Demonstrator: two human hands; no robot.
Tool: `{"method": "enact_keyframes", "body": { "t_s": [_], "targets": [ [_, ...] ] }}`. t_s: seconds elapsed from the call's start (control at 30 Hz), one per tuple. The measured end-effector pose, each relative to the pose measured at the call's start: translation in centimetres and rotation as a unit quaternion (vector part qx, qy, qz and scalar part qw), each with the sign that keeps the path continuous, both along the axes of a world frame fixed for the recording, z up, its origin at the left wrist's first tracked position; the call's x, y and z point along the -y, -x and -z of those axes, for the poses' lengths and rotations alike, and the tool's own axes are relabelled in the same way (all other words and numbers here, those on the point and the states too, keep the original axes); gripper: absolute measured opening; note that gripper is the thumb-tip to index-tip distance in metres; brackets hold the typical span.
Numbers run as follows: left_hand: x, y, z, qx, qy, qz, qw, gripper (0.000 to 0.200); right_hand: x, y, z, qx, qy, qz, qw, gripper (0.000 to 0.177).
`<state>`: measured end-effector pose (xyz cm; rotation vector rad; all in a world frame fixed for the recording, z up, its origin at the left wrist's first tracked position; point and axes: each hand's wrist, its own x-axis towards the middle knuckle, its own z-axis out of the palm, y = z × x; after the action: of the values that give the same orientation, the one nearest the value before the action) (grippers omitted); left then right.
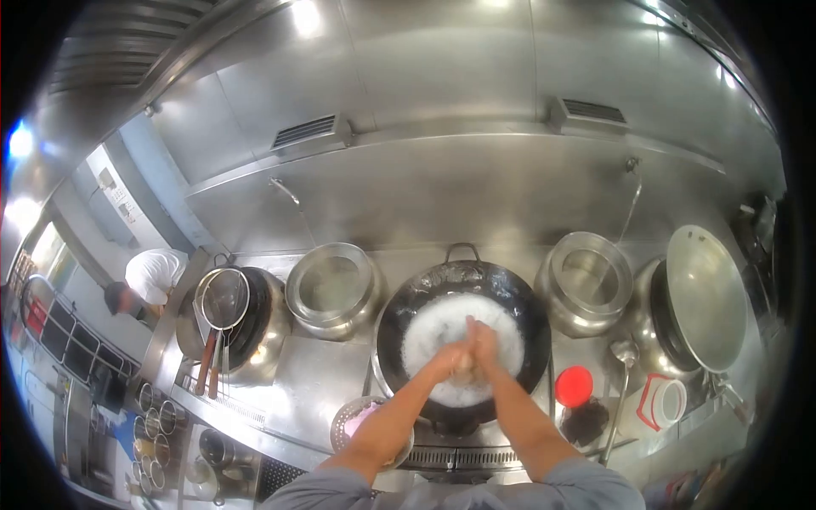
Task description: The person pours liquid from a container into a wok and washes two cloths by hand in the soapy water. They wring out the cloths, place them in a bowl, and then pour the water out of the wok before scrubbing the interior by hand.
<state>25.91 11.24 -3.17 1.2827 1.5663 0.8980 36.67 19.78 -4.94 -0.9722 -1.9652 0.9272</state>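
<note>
**Both hands meet over the foamy wok**

The black wok [388,340] sits mid-table, near the front edge, white foam [421,327] well inside its rim. Above that foam, slightly right of center, the left hand [450,360] and right hand [483,344] press together, fingers narrowed; I cannot tell whether they hold anything. Two steel pots flank the wok: left pot [316,318], right pot [586,323]. Open steel table [314,365] shows below the left pot. One colander [342,418] lies front-left; one red lid [575,387] and one ladle [626,353] lie right.
</note>
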Motion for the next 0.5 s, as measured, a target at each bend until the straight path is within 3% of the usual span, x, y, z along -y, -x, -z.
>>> {"method": "enact_keyframes", "body": {
  "t_s": [0.03,0.07,0.13,0.17,0.23,0.27,0.3,0.33,0.37,0.4,0.43,0.5],
  "targets": [
    [-0.4,0.2,0.2,0.248,0.054,-0.068,0.965,0.026,-1.6,-1.0,-2.0,0.007,0.126,-0.032,0.992,0.036],
    [-0.6,1.2,-0.3,0.303,0.009,-0.102,0.947,0.024,-2.6,-1.5,-3.9,0.017,0.249,-0.065,0.966,0.035],
    [-0.1,3.4,-1.1,0.409,-0.076,-0.165,0.895,0.025,-1.9,-2.6,-4.1,-0.044,0.262,-0.155,0.952,0.038],
    [-0.7,3.5,-1.0,0.436,-0.033,-0.174,0.882,0.027,-1.4,-3.3,-5.3,-0.072,0.265,-0.196,0.941,0.04],
    [-1.2,3.3,0.4,0.485,0.062,-0.188,0.852,0.031,2.5,-1.6,-7.0,0.051,0.083,-0.089,0.991,0.035],
    [-2.0,3.4,1.7,0.507,0.107,-0.191,0.834,0.033,2.4,-1.3,-6.6,0.076,0.065,-0.066,0.993,0.035],
    [-4.7,3.6,6.5,0.322,0.137,-0.277,0.895,0.03,2.2,-0.8,-5.7,0.1,0.049,-0.042,0.993,0.035],
    [-3.4,2.6,6.4,0.082,-0.033,-0.216,0.972,0.031,1.9,-0.1,-4.1,0.123,0.034,-0.019,0.992,0.036],
    [-1.4,1.1,5.5,-0.167,-0.199,-0.135,0.956,0.033,1.5,0.6,-2.5,0.144,0.02,0.005,0.989,0.036],
    [-0.3,0.5,4.2,-0.402,-0.347,-0.041,0.846,0.035,1.1,1.5,-1.4,0.164,0.005,0.029,0.986,0.038],
    [-0.5,0.0,3.5,-0.394,-0.267,-0.06,0.878,0.033,1.2,2.0,-0.8,0.184,-0.006,0.053,0.981,0.039],
    [-1.0,-1.5,3.0,-0.364,-0.094,-0.092,0.922,0.033,4.3,1.3,-3.0,0.094,-0.047,0.036,0.994,0.038]
  ]
}}
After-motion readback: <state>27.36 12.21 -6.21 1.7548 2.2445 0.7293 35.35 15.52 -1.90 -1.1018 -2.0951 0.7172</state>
